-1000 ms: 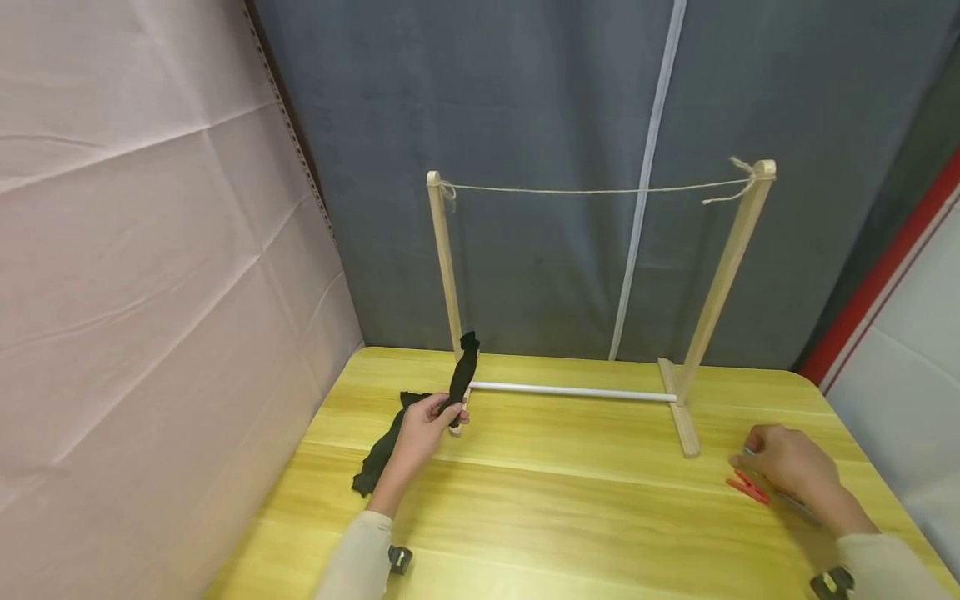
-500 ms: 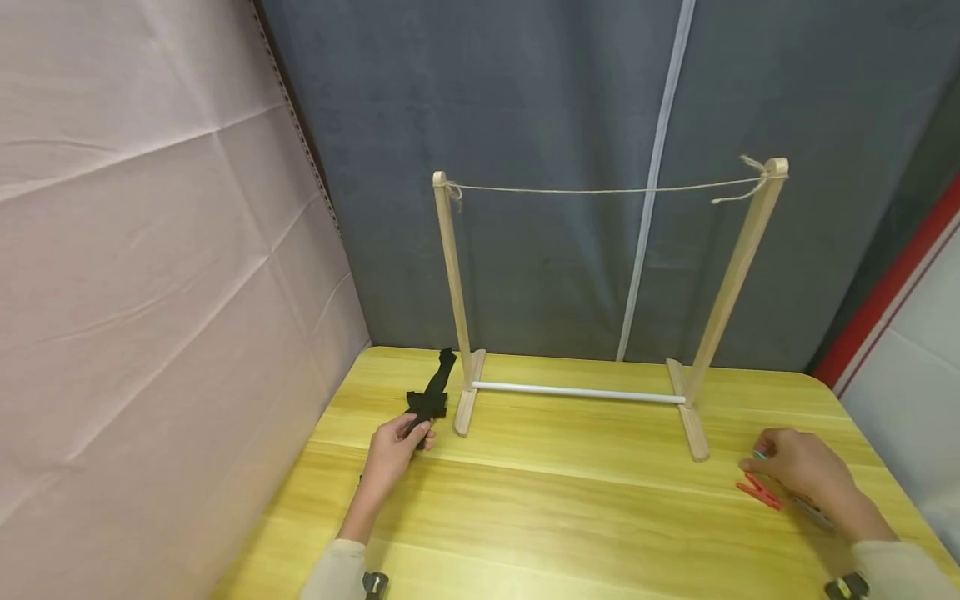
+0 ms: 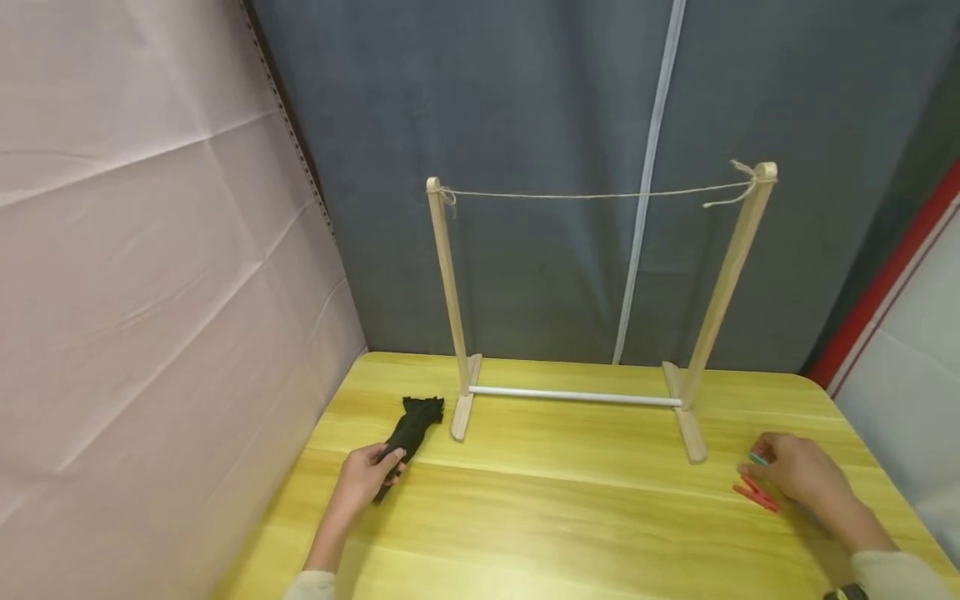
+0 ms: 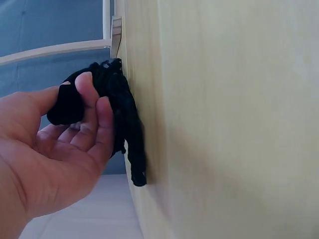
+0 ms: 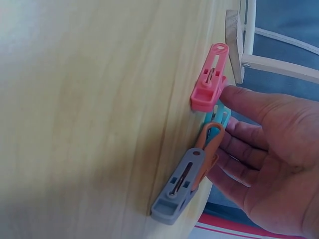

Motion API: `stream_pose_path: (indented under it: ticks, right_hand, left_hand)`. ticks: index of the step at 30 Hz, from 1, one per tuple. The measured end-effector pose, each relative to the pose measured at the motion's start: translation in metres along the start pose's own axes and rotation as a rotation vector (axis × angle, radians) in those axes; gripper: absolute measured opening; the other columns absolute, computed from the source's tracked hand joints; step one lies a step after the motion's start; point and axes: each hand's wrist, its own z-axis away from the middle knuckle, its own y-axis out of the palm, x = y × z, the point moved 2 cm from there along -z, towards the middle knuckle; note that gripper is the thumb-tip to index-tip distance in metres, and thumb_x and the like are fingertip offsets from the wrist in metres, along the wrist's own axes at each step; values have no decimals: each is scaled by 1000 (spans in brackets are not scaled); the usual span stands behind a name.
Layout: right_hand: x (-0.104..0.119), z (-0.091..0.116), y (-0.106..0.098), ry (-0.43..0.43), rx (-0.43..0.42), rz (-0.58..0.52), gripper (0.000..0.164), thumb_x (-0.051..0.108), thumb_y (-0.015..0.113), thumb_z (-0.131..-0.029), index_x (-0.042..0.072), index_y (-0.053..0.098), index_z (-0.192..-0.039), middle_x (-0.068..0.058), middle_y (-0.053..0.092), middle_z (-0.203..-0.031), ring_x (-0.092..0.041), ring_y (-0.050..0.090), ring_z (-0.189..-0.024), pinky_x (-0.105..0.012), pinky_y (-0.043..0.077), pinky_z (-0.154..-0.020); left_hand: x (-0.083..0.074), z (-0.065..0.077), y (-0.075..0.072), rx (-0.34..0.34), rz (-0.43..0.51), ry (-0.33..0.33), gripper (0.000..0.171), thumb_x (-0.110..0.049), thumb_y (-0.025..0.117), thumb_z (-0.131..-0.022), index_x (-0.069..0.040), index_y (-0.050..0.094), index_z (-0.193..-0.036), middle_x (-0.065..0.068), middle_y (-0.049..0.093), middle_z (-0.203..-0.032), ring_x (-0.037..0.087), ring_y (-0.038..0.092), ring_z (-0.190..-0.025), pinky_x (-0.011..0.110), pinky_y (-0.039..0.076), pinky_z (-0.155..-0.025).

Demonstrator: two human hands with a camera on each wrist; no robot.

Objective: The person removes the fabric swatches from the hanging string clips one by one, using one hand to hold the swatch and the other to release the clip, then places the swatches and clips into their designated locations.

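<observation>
My left hand (image 3: 362, 479) pinches a black sock-like cloth (image 3: 412, 427) between thumb and fingers, low over the left side of the table. In the left wrist view part of the black cloth (image 4: 127, 119) hangs down past the fingers, and a fold covers the tip of the thumb. At the right, my right hand (image 3: 810, 477) has a teal clothespin (image 5: 219, 115) between thumb and fingers. A pink-red clothespin (image 5: 210, 82) lies beside the thumb. An orange clothespin (image 5: 208, 149) and a grey one lie close to the fingers; in the head view the hand hides them.
A wooden stand with two posts (image 3: 723, 283) and a white bottom rod (image 3: 573, 396) stands at the back of the table (image 3: 555, 517). A thin string (image 3: 562, 197) is tied between the post tops. A pale cloth wall (image 3: 187, 333) borders the left side.
My left hand has moved left and toward me, drawing the black cloth away from the left post and gathering it together. The right hand stays at the clothespins, nearly still.
</observation>
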Motion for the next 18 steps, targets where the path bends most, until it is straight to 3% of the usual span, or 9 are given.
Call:
stream_pose_path:
  ticks: [7, 11, 18]
  right_hand:
    - [2, 4, 3, -11, -46, -1, 42, 43, 85, -87, 6, 72, -101, -12, 75, -94, -29, 70, -84, -45, 54, -66]
    - [3, 7, 2, 1, -34, -14, 41, 44, 84, -89, 7, 71, -101, -12, 75, -96, -30, 70, -85, -45, 54, -66]
    - [5, 10, 2, 10, -26, -25, 41, 45, 82, -90, 8, 70, -102, -10, 74, -96, -26, 68, -85, -44, 53, -67]
  left_hand:
    - [7, 8, -9, 33, -32, -83, 30, -20, 65, -106, 7, 70, -116, 14, 76, -90, 16, 71, -68, 26, 61, -60]
    - [9, 11, -15, 43, -71, -84, 34, -22, 65, -107, 9, 69, -119, 14, 77, -89, 15, 71, -67, 25, 61, -59]
    - [9, 19, -20, 40, -170, -54, 32, -26, 70, -103, 5, 73, -109, 11, 78, -92, 18, 73, -73, 29, 63, -65]
